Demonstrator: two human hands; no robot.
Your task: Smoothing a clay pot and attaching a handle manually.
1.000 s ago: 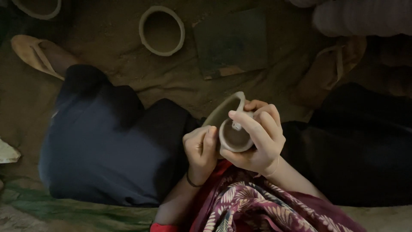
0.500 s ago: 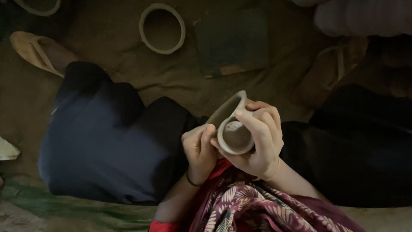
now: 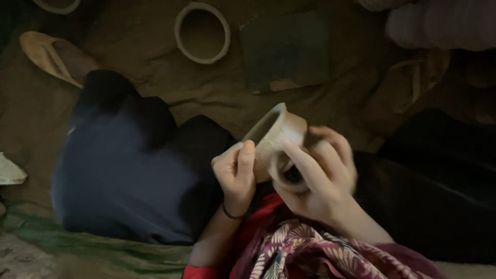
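Observation:
A small unfired clay pot is held over my lap, tilted so its mouth faces up and left. My right hand wraps around the pot's lower body from the right, fingers curled over its round base. My left hand presses against the pot's left side, thumb upright along the wall. A dark band sits on my left wrist. A patterned red cloth lies under both arms.
A round clay ring-shaped vessel stands on the earth floor beyond the pot, next to a dark flat slab. A sandal lies upper left, another upper right. My dark-clothed knee fills the left.
The pot has turned in my hands, with my right fingers shifting over its base. Both hands and the pot stay in about the same place above my lap.

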